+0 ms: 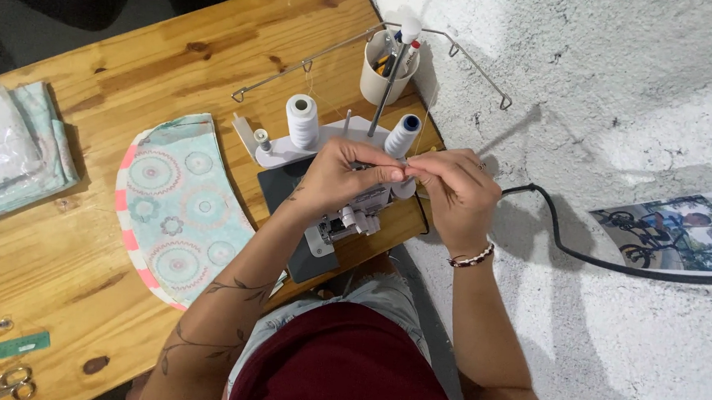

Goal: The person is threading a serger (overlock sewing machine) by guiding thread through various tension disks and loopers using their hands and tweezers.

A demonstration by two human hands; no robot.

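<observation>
- Thread (406,164) — pinched between the fingertips of both hands, just above the serger (347,216); too fine to follow along its length, it shows only as a pale line near the fingers.
- Handling, as I judge it: next to weightless, limp, apt to slip or fray. Best taken close to its free end, between thumb and forefinger, with a short length left out so it stays straight.
- Left hand (343,175) — curled over the top of the machine, fingers closed narrow in a pinch at the thread.
- Right hand (452,188) — meets the left fingertip to fingertip, likewise closed to a pinch; a beaded bracelet (472,259) on the wrist.
- Serger — small, white and grey, standing at the table (88,292) edge, largely hidden under the hands.
- White cone (302,119) — upright behind the machine, to the left.
- Blue-topped cone (404,132) — upright, just beside the right fingers; whether the pinched thread comes from it I cannot tell.
- Thread guide (379,33) — a thin wire bar spanning above the cones.
- Cup (386,65) — cream, holding pens and tools, behind the cones.
- Cloth (175,208) — curved piece, pale green with ring patterns and a pink-striped edge, flat on the table left of the machine.
- Cord (578,254) — black, running off right across the floor.
- Scissors (8,383) — at the near left corner, well apart.
</observation>
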